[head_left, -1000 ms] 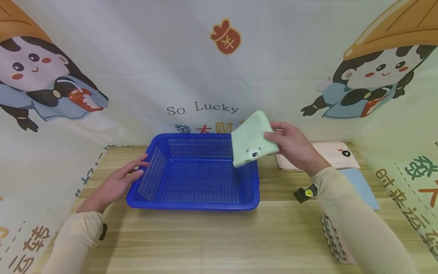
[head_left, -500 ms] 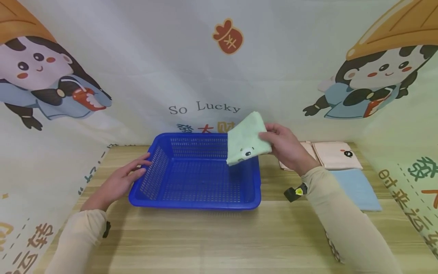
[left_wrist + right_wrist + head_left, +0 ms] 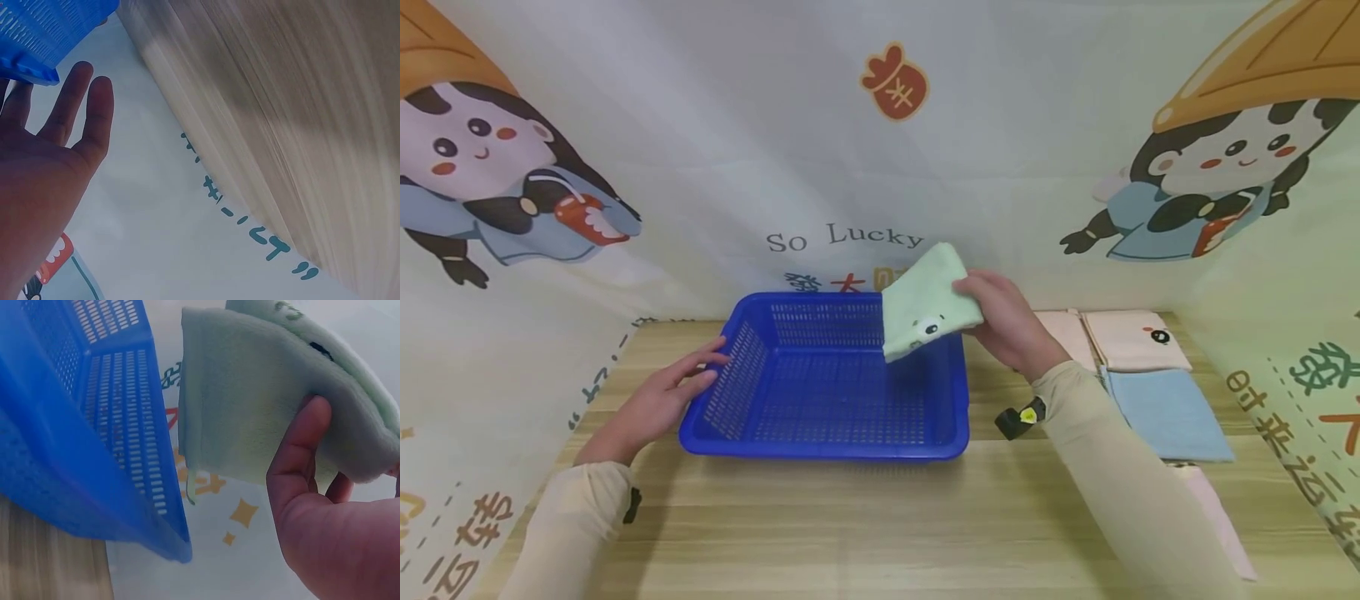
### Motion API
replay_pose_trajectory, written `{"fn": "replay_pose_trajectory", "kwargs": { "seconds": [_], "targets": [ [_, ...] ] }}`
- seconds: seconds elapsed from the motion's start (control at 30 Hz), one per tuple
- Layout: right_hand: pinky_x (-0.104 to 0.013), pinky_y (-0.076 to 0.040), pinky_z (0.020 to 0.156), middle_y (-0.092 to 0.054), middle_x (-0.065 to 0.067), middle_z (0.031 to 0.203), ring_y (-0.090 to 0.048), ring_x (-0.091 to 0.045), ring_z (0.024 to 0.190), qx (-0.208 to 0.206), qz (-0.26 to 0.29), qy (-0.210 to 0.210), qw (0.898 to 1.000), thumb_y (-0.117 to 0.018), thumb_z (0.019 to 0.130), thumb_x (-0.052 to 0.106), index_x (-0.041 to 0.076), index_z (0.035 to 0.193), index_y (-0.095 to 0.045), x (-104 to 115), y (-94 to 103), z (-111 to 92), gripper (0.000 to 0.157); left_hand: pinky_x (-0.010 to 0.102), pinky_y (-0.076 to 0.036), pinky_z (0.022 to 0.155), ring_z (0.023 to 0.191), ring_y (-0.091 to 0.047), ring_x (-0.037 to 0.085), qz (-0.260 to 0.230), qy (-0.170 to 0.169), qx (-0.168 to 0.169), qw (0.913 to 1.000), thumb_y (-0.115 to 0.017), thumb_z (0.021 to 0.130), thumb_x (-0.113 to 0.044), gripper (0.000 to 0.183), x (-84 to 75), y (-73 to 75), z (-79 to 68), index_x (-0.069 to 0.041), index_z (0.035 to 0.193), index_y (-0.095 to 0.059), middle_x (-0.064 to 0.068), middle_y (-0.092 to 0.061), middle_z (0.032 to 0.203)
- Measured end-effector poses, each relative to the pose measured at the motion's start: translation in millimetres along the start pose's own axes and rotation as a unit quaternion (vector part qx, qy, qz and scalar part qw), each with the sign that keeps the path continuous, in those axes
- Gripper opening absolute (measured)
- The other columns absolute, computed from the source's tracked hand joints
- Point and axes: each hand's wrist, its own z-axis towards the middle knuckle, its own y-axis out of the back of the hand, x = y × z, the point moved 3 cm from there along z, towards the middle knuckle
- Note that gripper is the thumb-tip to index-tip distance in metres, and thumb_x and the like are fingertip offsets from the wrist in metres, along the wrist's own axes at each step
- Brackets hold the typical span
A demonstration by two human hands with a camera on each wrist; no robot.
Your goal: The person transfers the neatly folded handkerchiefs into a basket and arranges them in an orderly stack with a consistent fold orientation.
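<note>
A folded green towel [image 3: 925, 292] is held up at the right back corner of a blue basket [image 3: 827, 450] on a wooden desk [image 3: 850, 533]. The right hand [image 3: 1007, 321] pinches its right edge between thumb and fingers. The towel looks light, plush and soft, unlikely to slip or break; a pinch through all the layers should best stop it unfolding. The left hand [image 3: 658, 404] rests its loosely extended fingers at the basket's left rim. Compared with a second ago, the towel sits farther left over the basket, and more of the blue cloth [image 3: 1172, 412] right of the basket shows.
</note>
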Motion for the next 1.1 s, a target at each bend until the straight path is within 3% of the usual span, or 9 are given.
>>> {"fn": "replay_pose_trajectory", "kwargs": {
  "seconds": [0.4, 0.7, 0.9, 1.1],
  "targets": [
    [-0.025, -0.052, 0.082, -0.055, -0.002, 0.108, -0.058, -0.013, 0.094, -0.034, 0.052, -0.017, 0.998, -0.044, 0.102, 0.018, 0.001, 0.131, -0.049, -5.3, -23.4, 12.9, 0.033, 0.074, -0.025, 0.115, 0.154, -0.026, 0.047, 0.003, -0.006, -0.001, 1.0000, -0.033, 0.110, -0.050, 0.053, -0.3, 1.0, 1.0, -0.021, 0.153, -0.044, -0.003, -0.018, 0.173],
    [-0.028, -0.053, 0.083, -0.054, -0.005, 0.113, -0.058, -0.017, 0.099, -0.048, 0.073, -0.020, 0.996, -0.045, 0.102, 0.017, -0.004, 0.144, -0.041, -6.5, -40.7, 22.9, 0.047, 0.075, -0.025, 0.115, 0.154, -0.025, 0.048, 0.007, -0.002, 0.000, 1.0000, -0.033, 0.109, -0.052, 0.055, 1.5, -0.4, 0.2, -0.022, 0.154, -0.043, -0.003, -0.017, 0.173],
    [-0.027, -0.055, 0.081, -0.057, -0.005, 0.111, -0.060, -0.016, 0.097, -0.059, 0.085, -0.024, 0.994, -0.047, 0.100, 0.016, -0.003, 0.139, -0.044, -12.6, -50.8, 32.1, 0.044, 0.073, -0.028, 0.113, 0.151, -0.031, 0.047, 0.000, -0.015, -0.002, 0.9999, -0.034, 0.110, -0.049, 0.052, 1.4, -0.6, -0.5, -0.020, 0.152, -0.046, -0.003, -0.018, 0.173],
    [-0.031, -0.055, 0.087, -0.055, -0.007, 0.117, -0.059, -0.020, 0.103, -0.070, 0.092, -0.032, 0.993, -0.050, 0.099, 0.019, 0.001, 0.142, -0.042, -14.5, -55.9, 38.4, 0.047, 0.074, -0.028, 0.113, 0.151, -0.031, 0.048, 0.005, -0.014, -0.005, 0.9999, -0.034, 0.110, -0.050, 0.053, 0.7, -0.5, -0.1, -0.020, 0.151, -0.047, -0.003, -0.019, 0.173]
  ]
}}
